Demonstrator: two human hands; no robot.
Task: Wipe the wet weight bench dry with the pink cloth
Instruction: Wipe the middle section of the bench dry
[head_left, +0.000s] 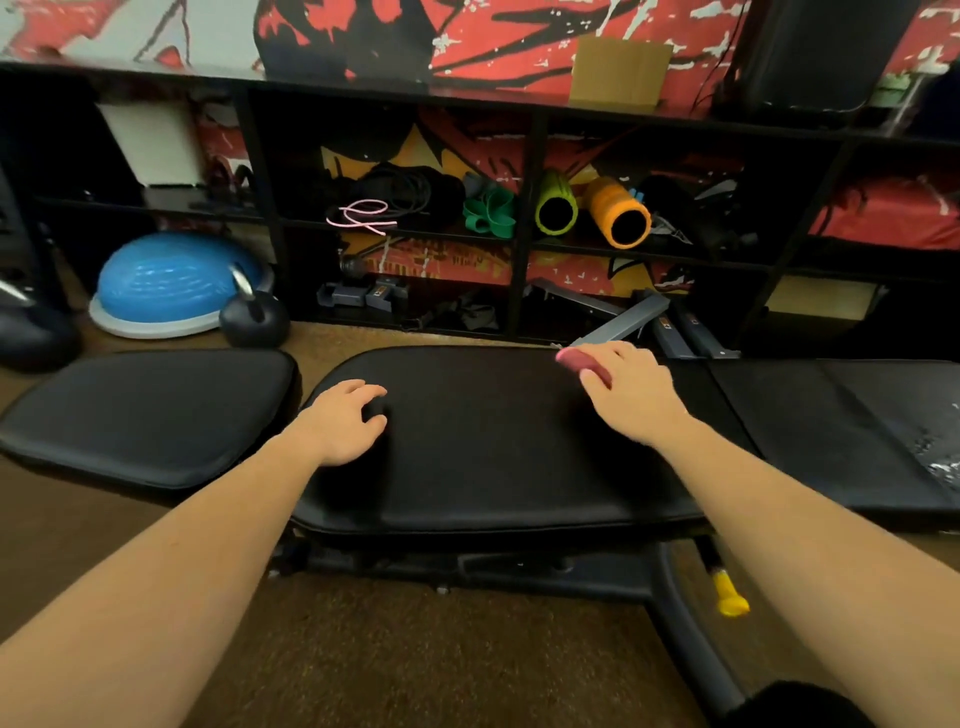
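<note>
Since the left hand (345, 423) hovers mid-frame w/ fingers loosely curled, holding nothing, it's free to steady the weight bench (483, 447). Right of centre, the right hand (626, 392) has its fingers pinching the pink cloth (584, 365), bunched small: prob. soft, light, limp; best spread flat under the palm. Water droplets (940, 457) sit far right; padding looks slick.

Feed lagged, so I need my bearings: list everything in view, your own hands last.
weight bench: 1, black, centre; droplets at right end
second pad: 1, black, left
pink cloth: 1, in right hand
balance dome: 1, blue, floor left
kettlebell: 1, black, beside dome
foam rollers: 2, green and orange, shelf
bands: green, shelf
cardboard box: 1, brown, shelf top
left hand: over bench
right hand: grips cloth
</note>
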